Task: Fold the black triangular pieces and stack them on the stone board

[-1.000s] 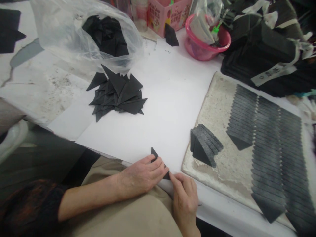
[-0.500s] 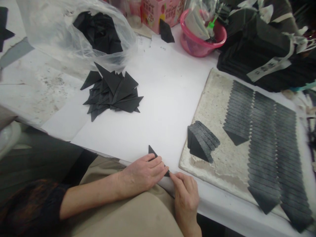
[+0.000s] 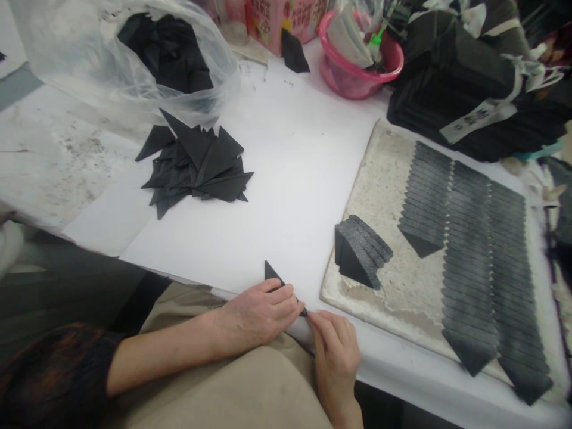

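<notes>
At the near edge of the table lies a black triangular piece [image 3: 271,271], partly covered by fingers. My left hand [image 3: 263,310] rests over it, its closed fingers pressing it down. At the piece's right end, my right hand [image 3: 335,348] pinches the corner between thumb and finger. A loose pile of similar black triangles [image 3: 196,167] sits further back to the left. To my right, a small fanned stack of black pieces with grey edges [image 3: 364,250] lies on a worn pale board [image 3: 375,167].
Long overlapping rows of black pieces [image 3: 469,268] cover the board's right side. Behind stand a plastic bag [image 3: 223,71] holding more black pieces, a pink basin [image 3: 357,86], a pink box [image 3: 272,24] and bundled black material [image 3: 469,71]. One black piece [image 3: 294,52] leans near the box.
The view has shifted slightly, so the table things sit a little further left and up. Both hands keep nearly the same hold on the black triangular piece.
</notes>
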Action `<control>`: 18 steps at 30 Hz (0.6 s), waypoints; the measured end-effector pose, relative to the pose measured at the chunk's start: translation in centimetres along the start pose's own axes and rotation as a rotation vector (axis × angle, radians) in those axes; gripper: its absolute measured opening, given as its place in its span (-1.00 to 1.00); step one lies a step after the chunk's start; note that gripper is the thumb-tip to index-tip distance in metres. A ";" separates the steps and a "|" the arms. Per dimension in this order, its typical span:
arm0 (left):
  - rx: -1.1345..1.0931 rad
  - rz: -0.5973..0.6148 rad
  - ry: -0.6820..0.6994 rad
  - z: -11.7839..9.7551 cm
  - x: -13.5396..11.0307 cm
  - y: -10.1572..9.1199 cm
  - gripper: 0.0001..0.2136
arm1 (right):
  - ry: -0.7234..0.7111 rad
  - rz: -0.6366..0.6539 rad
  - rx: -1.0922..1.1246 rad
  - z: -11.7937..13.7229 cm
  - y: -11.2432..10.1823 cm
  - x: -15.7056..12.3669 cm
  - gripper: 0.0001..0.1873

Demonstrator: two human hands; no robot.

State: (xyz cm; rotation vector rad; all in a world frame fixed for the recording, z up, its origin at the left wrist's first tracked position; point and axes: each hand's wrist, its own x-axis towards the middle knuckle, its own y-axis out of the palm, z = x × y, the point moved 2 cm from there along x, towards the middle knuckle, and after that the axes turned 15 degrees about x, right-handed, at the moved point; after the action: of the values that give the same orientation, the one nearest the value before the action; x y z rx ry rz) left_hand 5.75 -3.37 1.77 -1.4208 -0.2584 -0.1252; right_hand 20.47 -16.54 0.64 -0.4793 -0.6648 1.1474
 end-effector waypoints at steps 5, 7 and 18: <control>0.023 0.001 0.013 -0.1 0.0 -0.1 -0.74 | -0.050 -0.005 -0.027 0.0 -0.1 -0.1 -0.78; 0.027 0.007 0.013 -0.2 -0.1 -0.1 -0.73 | -0.054 -0.015 -0.043 0.0 -0.1 -0.2 -0.77; 0.035 0.000 0.004 -0.3 -0.2 -0.1 -0.70 | -0.005 -0.059 0.045 -0.3 -0.3 -0.6 -0.77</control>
State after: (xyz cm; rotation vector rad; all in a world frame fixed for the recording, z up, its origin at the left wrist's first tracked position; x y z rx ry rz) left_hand 5.53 -3.74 1.80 -1.3862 -0.2561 -0.1224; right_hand 20.70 -17.18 0.45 -0.4163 -0.6527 1.1061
